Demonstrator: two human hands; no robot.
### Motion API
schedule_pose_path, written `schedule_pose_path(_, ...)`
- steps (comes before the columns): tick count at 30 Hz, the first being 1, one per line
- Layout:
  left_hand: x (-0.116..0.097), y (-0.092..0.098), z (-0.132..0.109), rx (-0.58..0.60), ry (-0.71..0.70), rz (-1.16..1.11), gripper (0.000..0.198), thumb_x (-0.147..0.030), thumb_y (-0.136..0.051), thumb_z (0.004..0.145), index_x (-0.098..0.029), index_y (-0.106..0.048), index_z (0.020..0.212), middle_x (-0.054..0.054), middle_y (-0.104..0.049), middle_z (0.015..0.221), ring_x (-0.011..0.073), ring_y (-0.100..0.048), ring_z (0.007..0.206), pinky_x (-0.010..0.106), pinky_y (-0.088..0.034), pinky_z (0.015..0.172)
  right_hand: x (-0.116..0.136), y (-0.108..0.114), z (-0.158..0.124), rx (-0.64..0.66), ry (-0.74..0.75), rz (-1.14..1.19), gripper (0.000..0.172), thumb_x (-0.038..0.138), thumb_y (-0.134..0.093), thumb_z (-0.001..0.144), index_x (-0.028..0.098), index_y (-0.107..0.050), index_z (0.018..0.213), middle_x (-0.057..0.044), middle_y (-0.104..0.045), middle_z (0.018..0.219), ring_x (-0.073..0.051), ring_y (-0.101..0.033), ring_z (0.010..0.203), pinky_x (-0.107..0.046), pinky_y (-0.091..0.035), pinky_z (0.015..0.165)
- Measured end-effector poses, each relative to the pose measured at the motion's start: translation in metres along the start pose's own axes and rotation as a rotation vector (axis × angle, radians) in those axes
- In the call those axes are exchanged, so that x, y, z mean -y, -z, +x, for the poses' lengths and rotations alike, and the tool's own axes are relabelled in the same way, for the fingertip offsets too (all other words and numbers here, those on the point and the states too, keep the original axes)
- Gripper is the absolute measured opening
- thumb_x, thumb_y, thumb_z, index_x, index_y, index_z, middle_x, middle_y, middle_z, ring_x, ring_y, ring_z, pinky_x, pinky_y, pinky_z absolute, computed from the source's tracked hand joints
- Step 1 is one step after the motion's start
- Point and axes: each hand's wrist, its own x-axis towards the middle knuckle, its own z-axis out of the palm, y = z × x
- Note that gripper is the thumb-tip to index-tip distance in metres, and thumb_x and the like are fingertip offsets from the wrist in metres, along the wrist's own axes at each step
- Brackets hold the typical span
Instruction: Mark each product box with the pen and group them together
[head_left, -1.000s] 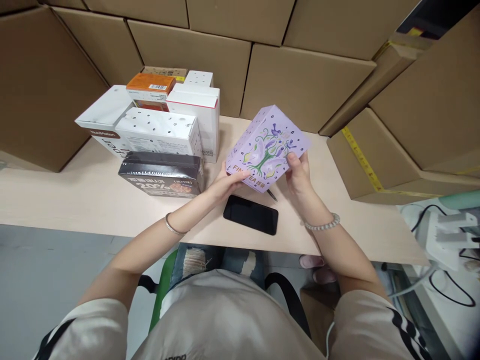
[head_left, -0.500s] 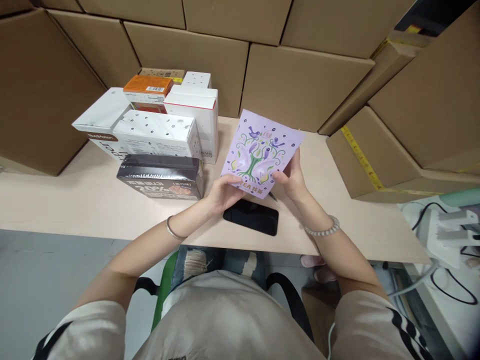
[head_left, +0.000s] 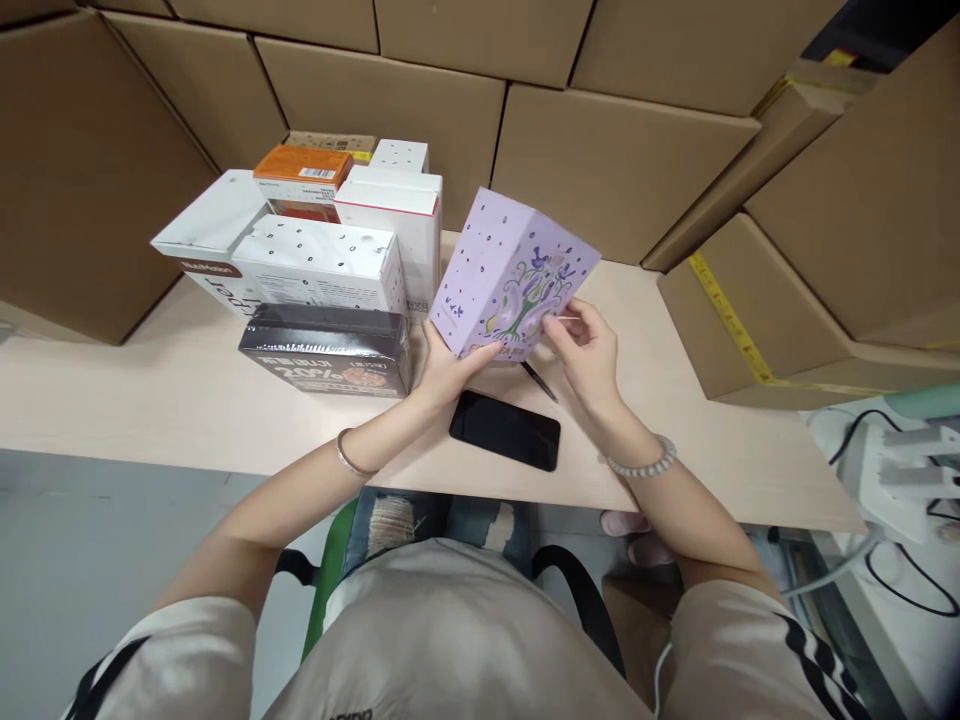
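While it slants, the box [head_left: 514,277] lies between hands [head_left: 448,370] [head_left: 591,358]

The lilac printed cardboard box [head_left: 517,275] has swivelled: half a second ago its front faced the camera; now that face slants right and a broad dotted side shows on the left. The left hand [head_left: 441,368] has risen slightly at the lower corner. The right hand [head_left: 591,350] has curled its fingers by the right edge, though their grip is hard to judge. More of the slim black pen [head_left: 540,382] shows.
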Motion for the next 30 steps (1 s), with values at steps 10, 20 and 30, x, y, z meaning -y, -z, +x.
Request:
schedule_pose_path(10, -0.001, -0.009, -0.012, -0.17, -0.286, 0.306, 0.095, -0.06, -0.086, 0.08, -0.025, -0.02, 0.14, 0.027, -0.042, 0.155, 0.0339, -0.052, 0.15, 0.052, -0.05, 0.121, -0.001, -0.026, -0.027, 0.173, -0.344, 0.275, 0.13, 0.072, -0.099, 0.048, 0.041, -0.035, 0.157, -0.011, -0.047, 0.17, -0.036, -0.05, 0.157, -0.064, -0.041, 0.131)
schedule_pose_path(20, -0.008, -0.004, -0.01, -0.086, -0.94, 0.746, 0.08, -0.018, -0.07, 0.094, -0.038, -0.026, 0.157, 0.014, -0.03, 0.17, 0.0367, -0.019, 0.17, 0.07, -0.025, 0.136, 0.024, -0.015, -0.02, -0.027, -0.319, 0.433, 0.077, 0.082, -0.079, 0.071, 0.034, -0.065, 0.13, -0.004, -0.068, 0.15, -0.033, -0.059, 0.148, -0.052, -0.062, 0.113)
schedule_pose_path(30, -0.009, -0.002, 0.007, -0.056, -1.311, 0.844, 0.068, 0.005, -0.057, 0.095, -0.031, -0.053, 0.152, 0.003, -0.011, 0.186, 0.0229, -0.01, 0.175, 0.05, -0.025, 0.142, 0.049, -0.011, -0.015, -0.06, -0.266, 0.531, 0.043, 0.056, -0.078, 0.081, 0.027, -0.07, 0.111, -0.003, -0.08, 0.115, -0.028, -0.068, 0.134, -0.041, -0.063, 0.106)
